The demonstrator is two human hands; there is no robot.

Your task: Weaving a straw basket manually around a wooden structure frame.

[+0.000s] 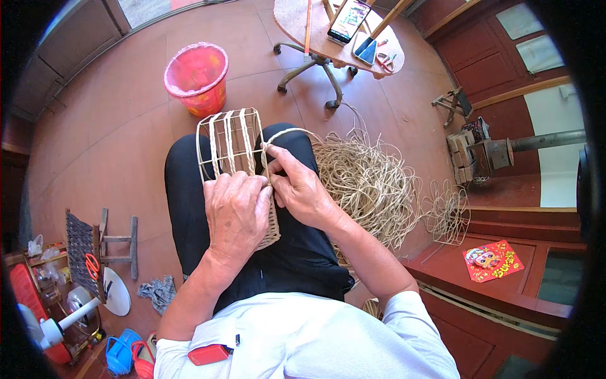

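A half-woven basket rests on my lap, its wire frame facing away from me. Pale twisted cord wraps several of the frame's bars, and the nearer side is closely woven. My left hand lies over the frame with its fingers curled round the near part. At the frame's right edge, my right hand is closed, thumb and forefinger pinching the cord. That cord loops up over my right knee toward a big tangled pile of cord on the floor. The fingertips of both hands nearly meet, partly hidden by the frame.
Beyond my knees stands a pink bucket. A round wheeled table holds two phones and red-handled scissors. At left are a small woven-seat chair, a grey cloth and a fan. Red cabinets line the right.
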